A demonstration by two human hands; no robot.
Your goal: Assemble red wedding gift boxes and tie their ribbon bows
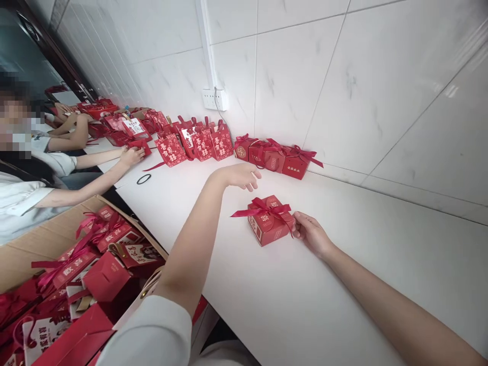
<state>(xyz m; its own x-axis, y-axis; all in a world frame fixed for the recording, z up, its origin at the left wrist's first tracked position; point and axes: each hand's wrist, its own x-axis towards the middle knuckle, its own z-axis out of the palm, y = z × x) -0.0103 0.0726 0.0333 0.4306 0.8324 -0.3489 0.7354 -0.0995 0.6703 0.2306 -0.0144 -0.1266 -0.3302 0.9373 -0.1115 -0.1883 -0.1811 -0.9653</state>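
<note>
A small red gift box (269, 233) with gold print stands on the white table in front of me, a dark red ribbon (270, 207) tied in a bow over its top. My right hand (310, 234) closes its fingertips on the box's right corner, by a hanging ribbon tail. Above and behind the box, my left hand (242, 176) hovers with its fingers apart and nothing in them. Just beyond the left hand, a row of ribboned red boxes (272, 158) lines the wall.
Several red gift bags (202, 144) stand at the back. A black ring-shaped band (144, 179) lies on the white table (343, 305). At lower left is a cardboard carton (23, 254) full of red boxes. A co-worker's hands (133, 154) hold something red; a socket strip (214, 99) is on the wall.
</note>
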